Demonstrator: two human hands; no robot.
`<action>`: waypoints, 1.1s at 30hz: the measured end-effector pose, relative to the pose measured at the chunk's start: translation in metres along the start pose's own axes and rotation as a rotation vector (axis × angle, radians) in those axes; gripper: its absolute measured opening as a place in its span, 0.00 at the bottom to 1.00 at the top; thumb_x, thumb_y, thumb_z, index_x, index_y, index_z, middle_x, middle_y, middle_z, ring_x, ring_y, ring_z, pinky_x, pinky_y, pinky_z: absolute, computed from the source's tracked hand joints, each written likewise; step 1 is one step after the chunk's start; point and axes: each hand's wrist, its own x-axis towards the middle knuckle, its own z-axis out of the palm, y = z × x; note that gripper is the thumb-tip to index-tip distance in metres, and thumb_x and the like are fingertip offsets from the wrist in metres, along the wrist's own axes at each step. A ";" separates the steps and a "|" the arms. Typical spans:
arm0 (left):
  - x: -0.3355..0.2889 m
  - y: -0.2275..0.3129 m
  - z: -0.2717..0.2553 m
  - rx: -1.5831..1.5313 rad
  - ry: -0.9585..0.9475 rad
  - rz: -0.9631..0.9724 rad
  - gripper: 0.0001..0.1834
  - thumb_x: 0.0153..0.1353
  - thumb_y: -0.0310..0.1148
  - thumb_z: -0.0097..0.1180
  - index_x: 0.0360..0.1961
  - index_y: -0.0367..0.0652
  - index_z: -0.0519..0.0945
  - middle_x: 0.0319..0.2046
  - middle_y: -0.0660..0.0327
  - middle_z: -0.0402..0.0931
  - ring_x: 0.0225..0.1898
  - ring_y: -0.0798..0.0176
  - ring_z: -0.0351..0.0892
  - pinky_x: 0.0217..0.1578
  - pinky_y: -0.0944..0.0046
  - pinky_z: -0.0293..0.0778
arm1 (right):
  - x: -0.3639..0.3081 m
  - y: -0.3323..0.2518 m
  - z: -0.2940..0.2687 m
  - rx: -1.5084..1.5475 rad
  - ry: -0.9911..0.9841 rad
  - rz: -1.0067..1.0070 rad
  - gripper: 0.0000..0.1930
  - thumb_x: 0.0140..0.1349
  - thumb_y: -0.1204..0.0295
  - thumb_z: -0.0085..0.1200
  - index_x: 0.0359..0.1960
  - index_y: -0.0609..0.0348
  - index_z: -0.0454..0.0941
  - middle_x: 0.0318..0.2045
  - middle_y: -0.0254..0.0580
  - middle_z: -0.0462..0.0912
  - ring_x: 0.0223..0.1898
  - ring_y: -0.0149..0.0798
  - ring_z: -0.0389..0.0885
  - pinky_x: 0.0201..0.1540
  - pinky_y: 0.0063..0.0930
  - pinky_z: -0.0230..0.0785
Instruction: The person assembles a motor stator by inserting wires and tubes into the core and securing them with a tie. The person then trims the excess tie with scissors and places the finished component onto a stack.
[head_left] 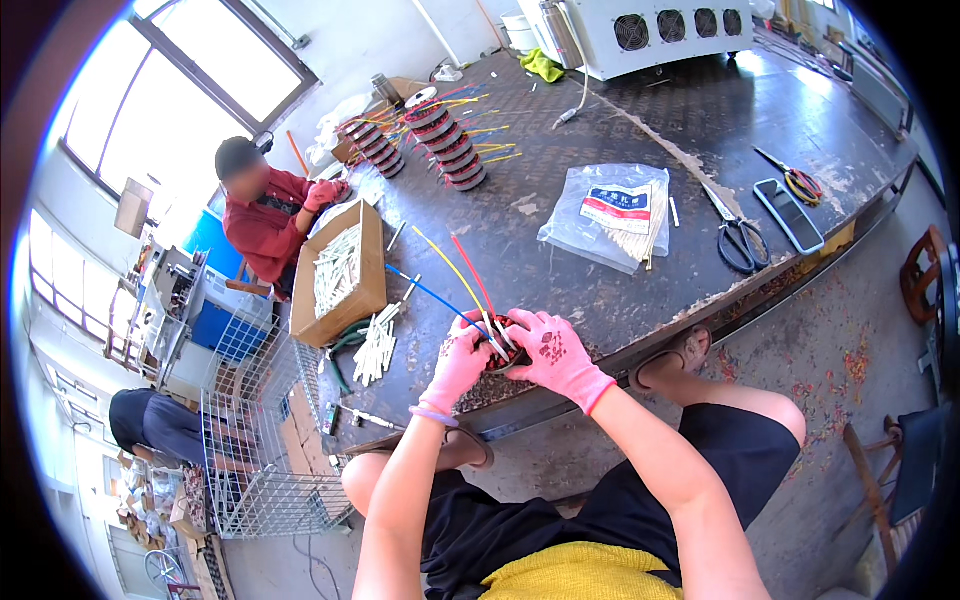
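Both my hands wear pink gloves and meet at the table's near edge around a motor stator (508,362), a dark ring with red windings, mostly covered by my fingers. My left hand (459,361) grips its left side, fingertips near the white-sleeved lead ends. My right hand (557,357) is closed on the right side, its fingers over the top. A yellow lead (452,266), a red lead (471,272) and a blue lead (428,290) stick up and away from the stator. Whether a finger also pinches something small is hidden.
Left of my hands are loose white tubes (375,346), green-handled pliers (340,372) and a cardboard box (376,262) of tubes. Stacked stators (446,140) stand farther back. Rightward lie a bag of cable ties (612,215), scissors (741,244) and a phone (790,216). A co-worker (262,215) sits across.
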 end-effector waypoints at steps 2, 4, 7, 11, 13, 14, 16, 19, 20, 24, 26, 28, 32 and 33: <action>0.004 0.008 0.001 0.168 0.029 -0.006 0.14 0.58 0.30 0.60 0.45 0.42 0.85 0.53 0.55 0.76 0.54 0.50 0.77 0.56 0.56 0.73 | 0.002 0.004 0.000 0.034 -0.037 0.003 0.32 0.44 0.54 0.73 0.50 0.51 0.77 0.60 0.39 0.73 0.55 0.47 0.76 0.56 0.46 0.69; 0.006 0.017 0.001 0.223 0.014 -0.014 0.12 0.58 0.33 0.60 0.43 0.45 0.86 0.51 0.54 0.78 0.53 0.49 0.77 0.53 0.53 0.74 | 0.003 0.005 -0.002 0.057 -0.056 -0.005 0.31 0.42 0.55 0.73 0.50 0.52 0.78 0.60 0.40 0.73 0.55 0.48 0.76 0.57 0.46 0.69; 0.004 0.016 0.004 0.230 0.057 -0.060 0.11 0.58 0.35 0.60 0.40 0.47 0.87 0.48 0.53 0.79 0.49 0.49 0.79 0.50 0.53 0.76 | 0.003 0.008 -0.004 0.080 -0.032 -0.052 0.31 0.43 0.56 0.73 0.49 0.53 0.78 0.59 0.41 0.74 0.54 0.49 0.77 0.57 0.46 0.70; -0.001 0.008 0.010 -0.184 0.152 -0.278 0.15 0.60 0.30 0.61 0.47 0.37 0.83 0.49 0.57 0.79 0.46 0.58 0.81 0.49 0.61 0.76 | 0.011 0.011 -0.009 0.076 -0.083 -0.083 0.31 0.42 0.57 0.73 0.49 0.52 0.78 0.60 0.43 0.75 0.56 0.50 0.77 0.59 0.44 0.70; -0.018 -0.015 0.019 -0.814 0.194 -0.306 0.18 0.61 0.27 0.61 0.52 0.31 0.80 0.51 0.60 0.78 0.48 0.64 0.80 0.49 0.65 0.75 | 0.017 0.012 -0.015 0.144 -0.122 -0.125 0.31 0.42 0.57 0.73 0.49 0.55 0.79 0.60 0.45 0.77 0.56 0.52 0.78 0.59 0.42 0.71; -0.023 0.000 0.022 -0.994 0.143 -0.360 0.24 0.63 0.25 0.62 0.59 0.27 0.75 0.58 0.61 0.73 0.51 0.69 0.76 0.51 0.68 0.74 | 0.015 0.021 -0.020 0.173 -0.159 -0.132 0.31 0.42 0.57 0.73 0.49 0.55 0.80 0.60 0.45 0.77 0.55 0.52 0.78 0.58 0.42 0.72; -0.047 0.002 0.021 -1.008 0.183 -0.325 0.24 0.63 0.25 0.62 0.60 0.27 0.74 0.62 0.60 0.70 0.52 0.69 0.76 0.52 0.68 0.73 | 0.015 0.015 -0.019 0.239 -0.187 -0.188 0.30 0.42 0.58 0.73 0.48 0.56 0.81 0.59 0.44 0.78 0.53 0.53 0.80 0.56 0.42 0.73; -0.061 0.012 0.023 -0.940 0.193 -0.235 0.17 0.64 0.26 0.61 0.53 0.31 0.79 0.67 0.58 0.66 0.56 0.67 0.75 0.55 0.65 0.72 | 0.022 0.016 -0.024 0.189 -0.247 -0.263 0.31 0.42 0.53 0.72 0.47 0.55 0.80 0.60 0.44 0.78 0.54 0.51 0.80 0.57 0.42 0.73; -0.063 0.018 0.024 -0.876 0.175 -0.174 0.16 0.64 0.27 0.62 0.52 0.34 0.81 0.66 0.57 0.67 0.57 0.66 0.75 0.57 0.63 0.71 | 0.024 0.017 -0.028 0.170 -0.285 -0.264 0.33 0.42 0.54 0.72 0.50 0.55 0.80 0.60 0.44 0.78 0.54 0.51 0.80 0.57 0.42 0.74; -0.062 0.031 0.024 -0.769 0.188 -0.148 0.09 0.63 0.29 0.63 0.43 0.37 0.85 0.69 0.53 0.63 0.63 0.60 0.70 0.61 0.59 0.68 | 0.032 0.021 -0.033 0.140 -0.391 -0.264 0.37 0.43 0.56 0.72 0.58 0.55 0.76 0.61 0.45 0.77 0.55 0.53 0.80 0.58 0.43 0.73; -0.058 0.031 0.023 -0.548 0.242 -0.094 0.13 0.61 0.27 0.62 0.47 0.39 0.84 0.68 0.51 0.64 0.65 0.57 0.68 0.64 0.57 0.65 | 0.027 0.017 -0.038 0.132 -0.273 -0.287 0.38 0.45 0.57 0.71 0.60 0.54 0.74 0.58 0.46 0.78 0.53 0.52 0.80 0.56 0.43 0.74; -0.062 0.032 0.011 -0.182 0.312 0.031 0.16 0.60 0.27 0.61 0.51 0.41 0.83 0.67 0.50 0.65 0.65 0.56 0.67 0.63 0.56 0.66 | 0.014 0.009 -0.042 0.142 -0.143 -0.173 0.37 0.48 0.59 0.71 0.61 0.53 0.72 0.54 0.45 0.80 0.50 0.51 0.81 0.53 0.43 0.74; -0.064 0.037 -0.021 -0.214 0.355 0.108 0.16 0.68 0.29 0.54 0.56 0.40 0.80 0.52 0.57 0.73 0.52 0.63 0.74 0.48 0.66 0.73 | -0.018 -0.026 -0.051 0.207 0.063 0.028 0.24 0.54 0.65 0.68 0.53 0.52 0.77 0.36 0.39 0.81 0.32 0.43 0.83 0.35 0.36 0.74; -0.064 0.047 -0.030 -0.324 0.321 0.072 0.15 0.71 0.31 0.52 0.56 0.39 0.80 0.47 0.59 0.74 0.46 0.67 0.75 0.43 0.68 0.73 | -0.020 -0.037 -0.047 0.213 0.120 -0.035 0.21 0.54 0.67 0.68 0.50 0.53 0.79 0.32 0.39 0.81 0.28 0.42 0.83 0.31 0.34 0.74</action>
